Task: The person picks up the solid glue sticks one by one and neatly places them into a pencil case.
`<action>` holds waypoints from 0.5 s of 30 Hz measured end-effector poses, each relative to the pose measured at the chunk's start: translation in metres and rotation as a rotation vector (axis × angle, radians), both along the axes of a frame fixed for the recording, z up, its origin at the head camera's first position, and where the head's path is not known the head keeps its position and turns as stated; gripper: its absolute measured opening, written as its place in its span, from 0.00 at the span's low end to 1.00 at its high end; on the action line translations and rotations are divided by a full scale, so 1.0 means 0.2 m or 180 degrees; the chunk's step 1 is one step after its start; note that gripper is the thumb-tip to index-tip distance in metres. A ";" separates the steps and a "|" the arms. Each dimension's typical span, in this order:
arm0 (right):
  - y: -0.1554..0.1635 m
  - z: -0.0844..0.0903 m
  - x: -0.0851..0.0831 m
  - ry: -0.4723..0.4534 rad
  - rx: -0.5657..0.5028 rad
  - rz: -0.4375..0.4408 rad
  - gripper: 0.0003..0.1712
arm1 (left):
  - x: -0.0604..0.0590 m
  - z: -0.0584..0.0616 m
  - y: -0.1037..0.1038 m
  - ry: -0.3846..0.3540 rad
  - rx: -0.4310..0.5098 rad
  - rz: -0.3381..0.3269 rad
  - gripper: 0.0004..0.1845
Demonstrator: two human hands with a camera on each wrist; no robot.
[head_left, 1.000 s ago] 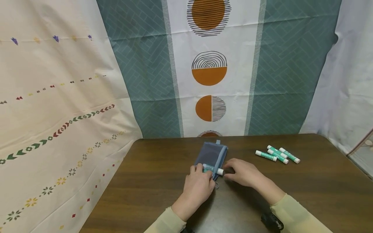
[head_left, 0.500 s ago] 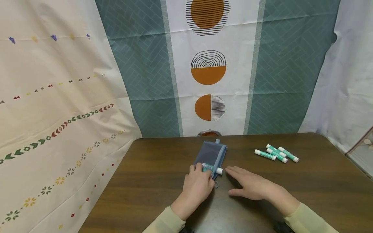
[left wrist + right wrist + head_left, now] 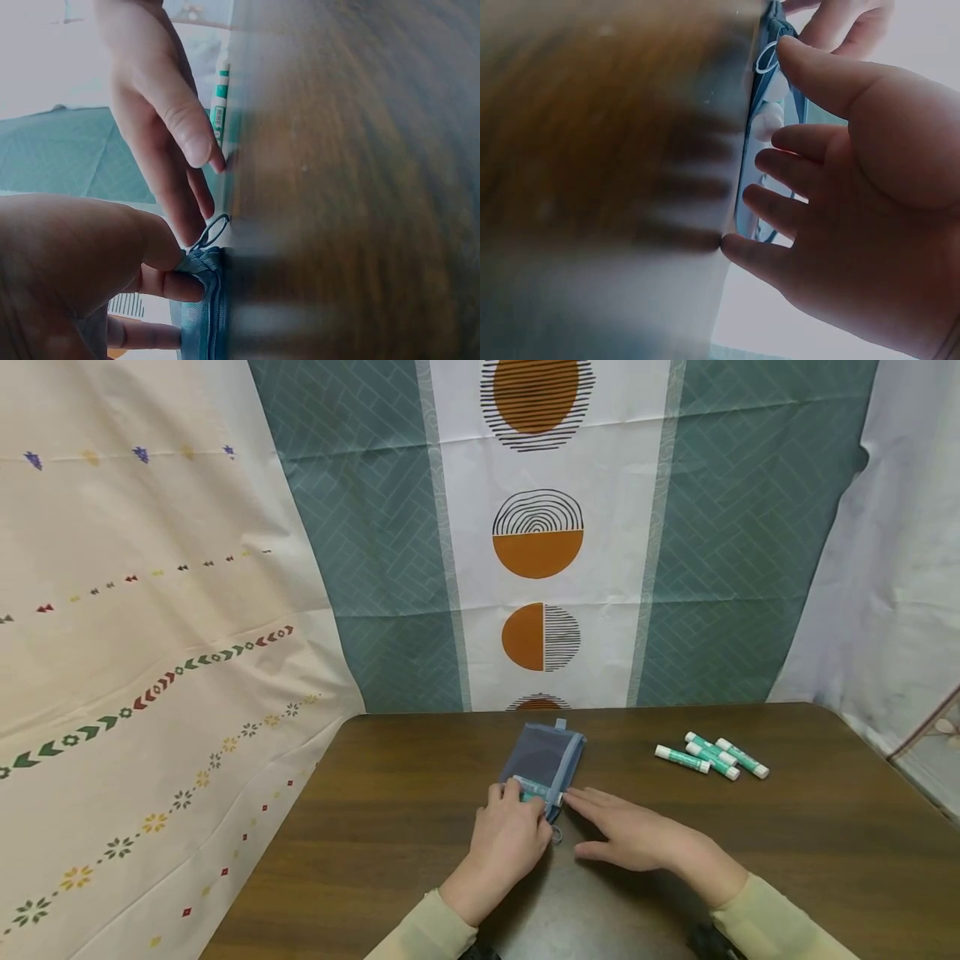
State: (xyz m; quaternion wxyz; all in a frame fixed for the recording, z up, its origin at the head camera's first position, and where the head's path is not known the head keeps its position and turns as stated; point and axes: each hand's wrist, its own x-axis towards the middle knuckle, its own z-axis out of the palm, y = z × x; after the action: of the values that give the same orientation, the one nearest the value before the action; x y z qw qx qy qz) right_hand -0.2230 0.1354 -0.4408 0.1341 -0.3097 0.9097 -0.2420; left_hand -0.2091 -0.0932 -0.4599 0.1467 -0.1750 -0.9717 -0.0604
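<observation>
A blue mesh zip pouch (image 3: 542, 752) lies on the table, its zip edge facing right. My left hand (image 3: 510, 839) pinches the pouch's near corner between thumb and fingers, beside the zip pull ring. Inside the pouch a green and white glue stick (image 3: 531, 788) shows through the mesh, its white end at the opening. My right hand (image 3: 645, 835) has straight, spread fingers, with the fingertips at that white end. In the right wrist view, round white ends (image 3: 767, 120) show in the pouch mouth in front of my right fingers.
Several green and white glue sticks (image 3: 682, 759) lie grouped on the table's right side, some leaning on each other. The brown wooden table (image 3: 405, 827) meets a patterned cloth (image 3: 558, 635) at its back edge. Another printed cloth (image 3: 187, 693) hangs at the left.
My right hand draws back from the pouch, straightens its fingers, then moves left against the glue stick's end. The glue stick has slid further into the pouch. My left hand stays in place.
</observation>
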 end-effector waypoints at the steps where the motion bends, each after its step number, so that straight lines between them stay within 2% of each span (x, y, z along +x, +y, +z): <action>1: -0.01 0.00 -0.01 0.0012 0.0002 0.0010 0.48 | 0.00 0.00 0.00 -0.0003 0.0009 0.0001 0.08; 15: -0.04 0.00 -0.04 0.0086 0.0068 0.0011 0.48 | 0.00 0.00 0.00 0.0027 0.0011 -0.0003 0.08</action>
State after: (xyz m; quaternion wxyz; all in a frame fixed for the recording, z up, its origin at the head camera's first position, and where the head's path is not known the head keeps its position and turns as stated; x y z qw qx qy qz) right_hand -0.2302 0.1280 -0.4415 0.1256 -0.3130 0.9134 -0.2278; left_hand -0.2087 -0.0933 -0.4607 0.1511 -0.1755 -0.9709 -0.0613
